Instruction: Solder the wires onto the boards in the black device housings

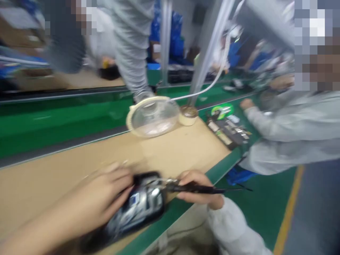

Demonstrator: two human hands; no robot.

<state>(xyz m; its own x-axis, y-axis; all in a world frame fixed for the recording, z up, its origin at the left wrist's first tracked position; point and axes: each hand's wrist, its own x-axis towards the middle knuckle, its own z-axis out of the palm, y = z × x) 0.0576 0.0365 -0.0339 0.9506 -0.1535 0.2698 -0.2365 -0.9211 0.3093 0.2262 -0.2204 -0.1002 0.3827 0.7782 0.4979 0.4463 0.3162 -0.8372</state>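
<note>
Fiddly work, blurry view

Looks like tool work in 1 open black casing (140,209) by the worktop's (175,152) green edge. Left hand (117,186) touches it, can't tell if it's gripping; right hand (196,177) grasps 1 black tool (172,186). Next move probably needs steadiness. Also 1 roll (188,119), 1 round lens (159,117).

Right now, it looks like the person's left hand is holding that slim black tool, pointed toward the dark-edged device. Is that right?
Not quite: the head view shows the right hand holding the slim black tool, which is indeed pointed toward the dark-edged device. The left hand is at the device instead.
</note>
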